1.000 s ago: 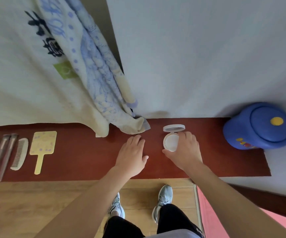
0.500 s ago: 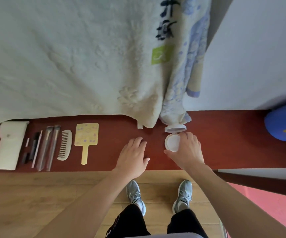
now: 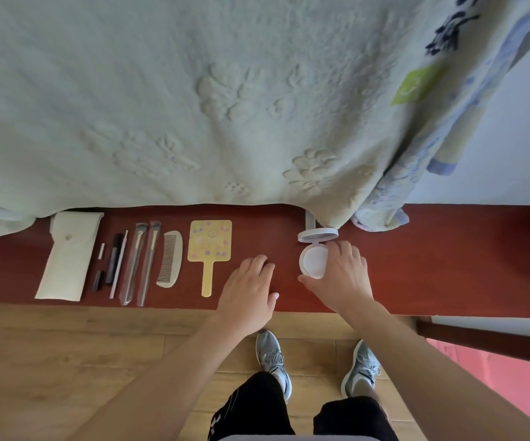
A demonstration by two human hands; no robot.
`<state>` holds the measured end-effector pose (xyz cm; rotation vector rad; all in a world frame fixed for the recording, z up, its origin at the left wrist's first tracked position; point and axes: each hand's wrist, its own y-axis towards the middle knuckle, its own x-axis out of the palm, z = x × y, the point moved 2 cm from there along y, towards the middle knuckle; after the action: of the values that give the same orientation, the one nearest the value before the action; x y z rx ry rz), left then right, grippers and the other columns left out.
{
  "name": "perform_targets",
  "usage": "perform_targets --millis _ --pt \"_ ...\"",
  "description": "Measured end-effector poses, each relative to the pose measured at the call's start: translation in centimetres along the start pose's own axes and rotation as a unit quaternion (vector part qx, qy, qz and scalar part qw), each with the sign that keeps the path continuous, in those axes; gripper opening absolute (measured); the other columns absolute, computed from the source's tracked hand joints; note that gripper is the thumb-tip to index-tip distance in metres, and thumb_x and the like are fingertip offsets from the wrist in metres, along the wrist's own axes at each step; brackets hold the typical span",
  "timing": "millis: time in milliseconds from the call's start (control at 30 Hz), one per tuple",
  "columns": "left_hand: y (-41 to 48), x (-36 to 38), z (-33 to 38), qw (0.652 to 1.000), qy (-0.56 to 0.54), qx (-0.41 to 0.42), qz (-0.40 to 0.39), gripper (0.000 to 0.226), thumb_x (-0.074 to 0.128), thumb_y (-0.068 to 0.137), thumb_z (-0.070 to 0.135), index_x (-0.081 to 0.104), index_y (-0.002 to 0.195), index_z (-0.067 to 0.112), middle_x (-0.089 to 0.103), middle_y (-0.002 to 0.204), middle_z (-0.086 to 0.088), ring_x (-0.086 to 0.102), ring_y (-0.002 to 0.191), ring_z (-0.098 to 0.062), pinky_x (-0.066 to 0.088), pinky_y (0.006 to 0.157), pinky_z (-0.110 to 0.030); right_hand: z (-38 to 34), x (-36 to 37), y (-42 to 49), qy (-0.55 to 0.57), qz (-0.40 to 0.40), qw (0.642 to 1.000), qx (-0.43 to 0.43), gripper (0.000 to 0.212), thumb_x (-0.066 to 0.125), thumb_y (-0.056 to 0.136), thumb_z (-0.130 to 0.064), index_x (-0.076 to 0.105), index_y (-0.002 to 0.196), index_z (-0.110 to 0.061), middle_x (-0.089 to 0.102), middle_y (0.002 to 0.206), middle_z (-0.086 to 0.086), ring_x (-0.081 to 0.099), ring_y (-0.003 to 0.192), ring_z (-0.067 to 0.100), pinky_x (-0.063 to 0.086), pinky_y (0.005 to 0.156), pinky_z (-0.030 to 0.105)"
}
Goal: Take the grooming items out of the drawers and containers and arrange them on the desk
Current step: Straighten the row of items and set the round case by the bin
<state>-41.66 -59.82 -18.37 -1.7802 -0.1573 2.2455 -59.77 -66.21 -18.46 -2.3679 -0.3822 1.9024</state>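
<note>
A white round compact (image 3: 313,259) lies open on the dark red desk (image 3: 448,259), its lid tipped up at the far side. My right hand (image 3: 343,275) grips the compact's base, thumb at its near edge and fingers round its right side. My left hand (image 3: 247,294) rests flat on the desk just left of it, holding nothing. Further left, a row of items lies side by side: a yellow hand mirror (image 3: 209,246), a white comb (image 3: 169,259), two makeup brushes (image 3: 141,262), thin pencils and sticks (image 3: 112,262) and a white pouch (image 3: 69,256).
A pale green quilt (image 3: 193,106) hangs over the desk's far edge, and a blue-patterned cloth (image 3: 381,214) droops onto the desk behind the compact. Wooden floor (image 3: 66,361) and my shoes lie below the near edge. A blue object just shows at the far right.
The view has swung left, bringing the pouch and the whole row of items into sight while the blue container slid out to the right. Both hands have stayed where they were on the desk.
</note>
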Motion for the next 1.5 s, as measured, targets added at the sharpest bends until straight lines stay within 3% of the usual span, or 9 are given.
perform_targets --millis 533,867,1067,1500 --pt "-1.6 -0.2 -3.2 1.0 -0.012 -0.001 0.0 0.054 0.057 0.094 0.04 0.046 0.14 0.014 0.041 0.142 -0.001 0.04 0.129 -0.019 0.044 0.1 -0.03 -6.4 1.8 0.9 -0.008 -0.012 0.999 -0.033 0.088 0.065 0.067 -0.071 0.041 0.13 -0.015 0.048 0.123 0.002 0.046 0.112 0.023 0.038 0.096 0.035" --pt "-1.6 -0.6 -3.4 1.0 -0.019 -0.005 -0.009 0.055 0.056 0.094 0.041 0.044 0.141 0.015 0.039 0.141 0.001 0.038 0.129 -0.018 0.044 0.1 -0.029 -6.2 1.5 0.7 0.0 -0.023 0.999 -0.039 0.091 0.065 0.066 -0.072 0.039 0.132 -0.015 0.047 0.123 0.003 0.046 0.113 0.023 0.039 0.097 0.036" --pt "-1.7 -0.9 -3.8 1.0 -0.018 -0.017 -0.013 0.053 0.055 0.095 0.041 0.044 0.14 0.016 0.038 0.14 0.003 0.039 0.127 -0.016 0.045 0.093 -0.027 -5.0 1.1 0.8 -0.003 -0.039 0.996 -0.083 0.075 0.07 0.068 -0.06 0.044 0.126 -0.019 0.048 0.119 0.001 0.047 0.107 0.022 0.042 0.092 0.035" --pt "-1.8 -0.9 -4.1 0.999 -0.034 -0.017 -0.006 0.05 0.058 0.093 0.04 0.048 0.135 0.015 0.042 0.133 0.004 0.041 0.12 -0.016 0.046 0.091 -0.025 -7.3 1.3 1.2 -0.016 -0.038 0.996 -0.074 0.071 0.066 0.072 -0.064 0.046 0.122 -0.018 0.048 0.119 0.0 0.048 0.11 0.021 0.041 0.094 0.034"
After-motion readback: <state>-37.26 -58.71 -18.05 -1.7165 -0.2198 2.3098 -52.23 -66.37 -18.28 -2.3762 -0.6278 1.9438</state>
